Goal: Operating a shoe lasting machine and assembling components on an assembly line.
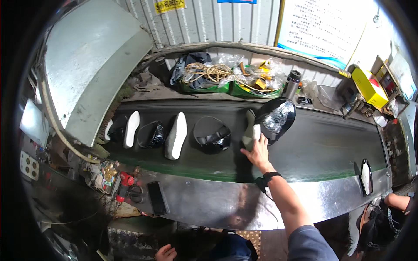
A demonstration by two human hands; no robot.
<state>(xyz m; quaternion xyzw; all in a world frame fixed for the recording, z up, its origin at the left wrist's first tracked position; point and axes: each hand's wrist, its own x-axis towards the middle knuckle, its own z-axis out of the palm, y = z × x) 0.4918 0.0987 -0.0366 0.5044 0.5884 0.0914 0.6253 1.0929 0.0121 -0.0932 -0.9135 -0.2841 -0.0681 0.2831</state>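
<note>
My right hand point(260, 153) reaches over the dark conveyor belt point(322, 139), its thumb and fingers closed at the lower end of a greyish shoe sole point(249, 126). A white wrap point(257, 132) shows at a fingertip. Right beside the sole is a large, glossy black rounded piece point(275, 119); whether my hand touches it, I cannot tell. My left hand point(166, 252) is low at the bottom edge, away from the belt, fingers apart and holding nothing. Left of my right hand lie a black shoe upper with a strap point(213, 141) and a white sole point(176, 135).
Farther left are another white sole point(131, 129) and a black upper point(156, 135). A phone point(157, 198) and a red tool point(125, 184) lie on the metal ledge point(204, 200). Behind the belt stand green trays point(204, 89) and a thermos point(292, 83). Another person's arm point(397, 202) shows at right.
</note>
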